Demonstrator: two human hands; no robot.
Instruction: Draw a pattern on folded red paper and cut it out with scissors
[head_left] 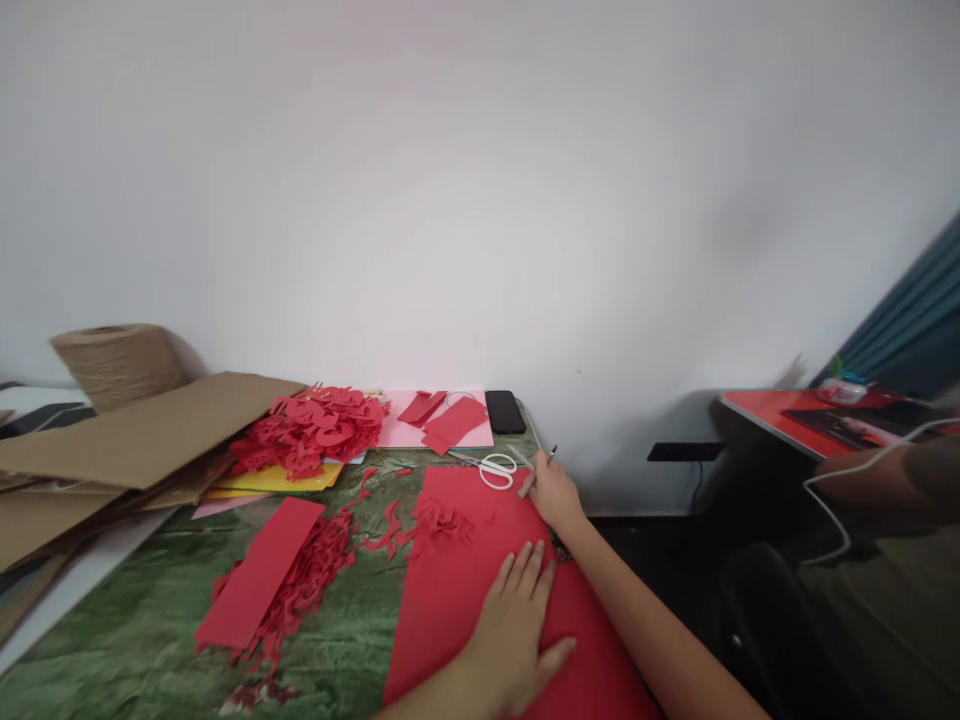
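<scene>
My left hand (pixel 516 625) lies flat on a large red paper sheet (pixel 442 620), with its fingers stretched out. At the sheet's far right corner, my right hand (pixel 555 492) is closed around a slim pen (pixel 553 453); its dark end sticks out above the fingers. White-handled scissors (pixel 498 471) lie just left of that hand, at the sheet's far edge. A small pile of curled red paper scraps (pixel 444 522) rests on the sheet.
Cut red paper shapes (pixel 322 425) are heaped at the back left, beside cardboard (pixel 157 430) and a twine spool (pixel 120 365). A red strip (pixel 262 570) lies on scraps. A phone (pixel 505 412) sits near the wall. At right, another person's arm (pixel 862 490) is by a red table (pixel 772 412).
</scene>
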